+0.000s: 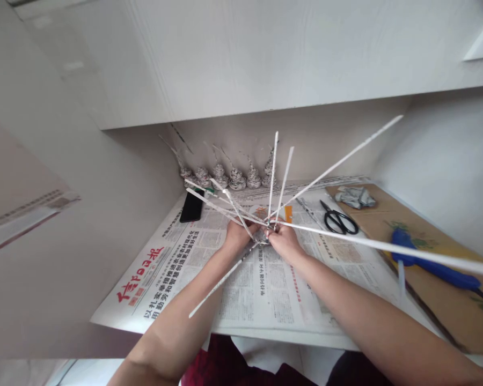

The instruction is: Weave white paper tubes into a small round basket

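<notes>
Both hands meet over the middle of the newspaper sheet [241, 300], closed around a small woven piece of rolled paper strips [261, 234]. Long white paper rods fan out from it, some up and left, some upright, one long rod [346, 236] reaching far right and another down-left across my left forearm. My left hand [239, 236] grips the piece's left side, its fingers partly hidden behind the rods. My right hand [284, 236] pinches the right side where the rods come together. The underside of the piece is hidden.
Several small coiled paper figures [237, 179] line the back wall. A black phone [192, 206] lies left, black-handled scissors [340, 219] right. A blue glue gun [434, 262] and crumpled paper [355, 197] rest on cardboard [390, 230]. Loose paper rods [306, 187] lie behind; a white panel [265, 59] hangs overhead.
</notes>
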{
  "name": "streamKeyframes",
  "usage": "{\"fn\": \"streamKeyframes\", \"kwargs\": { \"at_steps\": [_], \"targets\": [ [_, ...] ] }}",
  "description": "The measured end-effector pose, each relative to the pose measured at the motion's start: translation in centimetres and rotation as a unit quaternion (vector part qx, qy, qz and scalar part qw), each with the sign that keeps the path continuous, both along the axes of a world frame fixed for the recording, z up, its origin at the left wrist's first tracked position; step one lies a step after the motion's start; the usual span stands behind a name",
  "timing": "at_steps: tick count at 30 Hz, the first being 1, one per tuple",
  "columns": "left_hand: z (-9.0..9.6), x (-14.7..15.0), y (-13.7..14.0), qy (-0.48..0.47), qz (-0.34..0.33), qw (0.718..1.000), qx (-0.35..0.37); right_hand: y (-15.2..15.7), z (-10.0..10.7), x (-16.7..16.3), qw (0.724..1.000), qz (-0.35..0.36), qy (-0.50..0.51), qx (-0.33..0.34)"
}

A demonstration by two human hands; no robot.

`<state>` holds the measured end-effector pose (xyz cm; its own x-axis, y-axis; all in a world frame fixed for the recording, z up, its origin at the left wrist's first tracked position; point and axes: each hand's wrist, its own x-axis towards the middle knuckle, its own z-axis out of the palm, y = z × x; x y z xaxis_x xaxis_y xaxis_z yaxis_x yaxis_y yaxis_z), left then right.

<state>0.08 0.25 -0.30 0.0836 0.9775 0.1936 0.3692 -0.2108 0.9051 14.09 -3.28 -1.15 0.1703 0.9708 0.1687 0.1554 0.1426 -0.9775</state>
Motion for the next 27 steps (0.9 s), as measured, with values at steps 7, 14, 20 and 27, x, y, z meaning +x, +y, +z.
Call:
{"fn": "streamKeyframes", "kwargs": {
  "at_steps": [7, 14, 20, 27],
  "targets": [
    [-0.8, 0.2, 0.2, 0.002, 0.032, 0.999, 0.020, 0.2, -0.2, 0.3, 0.998, -0.032, -0.046, 0.001],
    [-0.1, 0.3, -0.4, -0.047, 0.010, 0.999, 0.014, 0.9, -1.0, 0.6, 0.999, -0.043, -0.015, -0.002],
    [0.0, 0.4, -0.5, -0.107, -0.018, 0.994, 0.004, 0.6, -0.1, 0.9, 0.999, -0.028, -0.030, 0.034],
    [0.0, 1.1, -0.8, -0.157, -0.045, 0.986, -0.046, 0.1, 0.4, 0.8, 0.991, -0.044, -0.087, 0.090]
  ]
}}
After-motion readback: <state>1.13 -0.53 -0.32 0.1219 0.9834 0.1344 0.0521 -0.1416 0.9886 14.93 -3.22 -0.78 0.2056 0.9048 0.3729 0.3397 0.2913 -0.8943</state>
